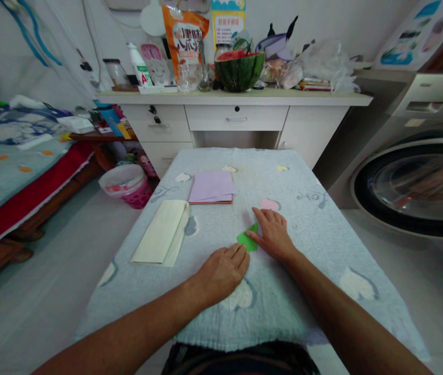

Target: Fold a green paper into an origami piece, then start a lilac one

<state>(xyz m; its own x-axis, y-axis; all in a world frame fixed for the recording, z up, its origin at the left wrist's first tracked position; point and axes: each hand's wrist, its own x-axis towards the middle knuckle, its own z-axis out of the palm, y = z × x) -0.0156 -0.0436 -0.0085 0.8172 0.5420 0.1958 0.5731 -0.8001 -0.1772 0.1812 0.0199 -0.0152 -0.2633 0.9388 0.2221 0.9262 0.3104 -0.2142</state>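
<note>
A small folded piece of green paper (pixel 251 242) lies on the cloth-covered table between my hands. My left hand (pixel 224 272) is closed, its fingertips pressed together on the paper's lower left edge. From the right, my right hand (pixel 275 235) holds the paper with its thumb lying on top. The forefinger of that hand reaches forward past the paper's upper corner, and its other fingers are bent. Farther back on the table is a stack of square lilac paper (pixel 213 185) with a red sheet showing beneath. Left of my hands lies a folded cream paper (pixel 159 234).
A pale blue cloth (pixel 307 291) with heart patterns covers the table. Behind it, a white cabinet (pixel 221 117) carries a cut watermelon (pixel 239 72), an orange bag (pixel 184 39) and jars. A pink bin (pixel 127 187) stands left, a washing machine (pixel 420 125) right.
</note>
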